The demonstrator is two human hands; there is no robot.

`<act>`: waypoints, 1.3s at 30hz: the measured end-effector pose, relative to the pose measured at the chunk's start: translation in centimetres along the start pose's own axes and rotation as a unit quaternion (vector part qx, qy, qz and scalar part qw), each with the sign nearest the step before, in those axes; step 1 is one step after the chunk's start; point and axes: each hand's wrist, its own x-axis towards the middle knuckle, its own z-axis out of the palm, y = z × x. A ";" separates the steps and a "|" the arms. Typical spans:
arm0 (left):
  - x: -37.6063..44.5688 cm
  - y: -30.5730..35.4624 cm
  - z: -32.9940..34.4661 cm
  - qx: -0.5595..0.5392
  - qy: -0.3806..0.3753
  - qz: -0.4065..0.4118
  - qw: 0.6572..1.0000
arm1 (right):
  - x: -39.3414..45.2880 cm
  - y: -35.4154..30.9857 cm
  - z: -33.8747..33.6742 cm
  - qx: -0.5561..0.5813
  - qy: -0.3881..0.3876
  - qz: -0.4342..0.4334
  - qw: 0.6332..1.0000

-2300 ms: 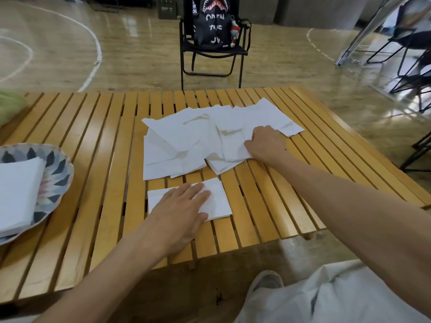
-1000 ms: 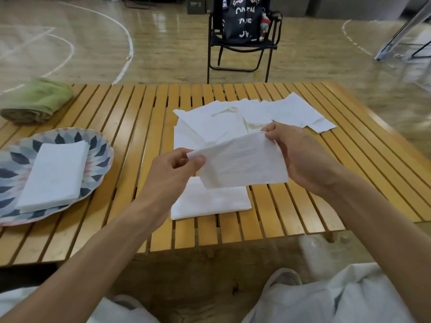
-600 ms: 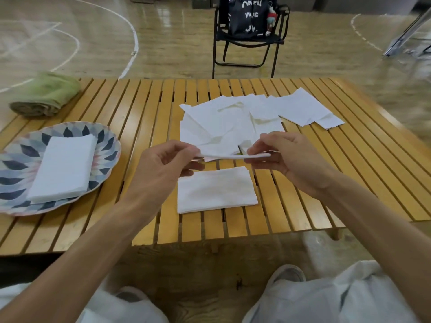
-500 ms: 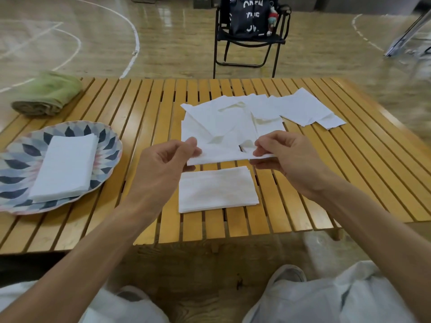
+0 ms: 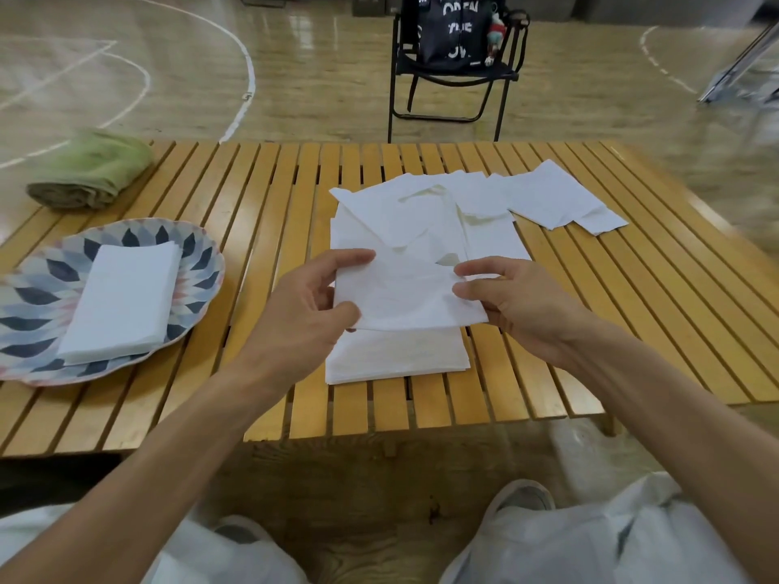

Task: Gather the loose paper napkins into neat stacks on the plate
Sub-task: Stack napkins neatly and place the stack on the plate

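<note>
On the slatted wooden worktop [image 5: 261, 229], at its left side, sits a scalloped plate [image 5: 38, 288] with a dark petal pattern. It holds one squared stack of white napkins [image 5: 122, 301], lying slightly askew across the plate's middle.

Near the worktop's front edge, both hands hold a single folded napkin [image 5: 404, 297] just above a small pile of folded napkins [image 5: 396, 351] that lies flat on the slats. The left hand [image 5: 303, 309] pinches the napkin's left edge, thumb underneath at the near side and fingers [image 5: 354, 258] curled over the far corner. The right hand [image 5: 522, 305] grips the right edge, its fingers bent onto the paper. The held napkin overlaps the far half of the pile below; whether it touches that pile cannot be told.

Beyond the hands, a loose spread of unfolded napkins [image 5: 430, 208] covers the worktop's middle and trails off to the right, sheets overlapping at odd angles.

A rolled green cloth [image 5: 88, 170] rests at the far left corner. Behind the worktop a black folding chair [image 5: 455, 73] carries a dark printed bag [image 5: 451, 31].
</note>
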 end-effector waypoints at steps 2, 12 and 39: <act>0.0 -0.3 -0.1 0.011 -0.001 -0.009 1.000 | 0.1 0.0 -0.1 -0.034 0.002 0.003 0.999; 0.1 -2.6 -0.5 0.232 0.046 -0.039 0.971 | -0.3 1.1 0.9 -0.262 0.012 -0.059 0.963; 0.5 -3.9 1.6 0.464 -0.029 0.055 0.884 | 0.6 2.7 1.4 -0.454 0.003 -0.098 0.886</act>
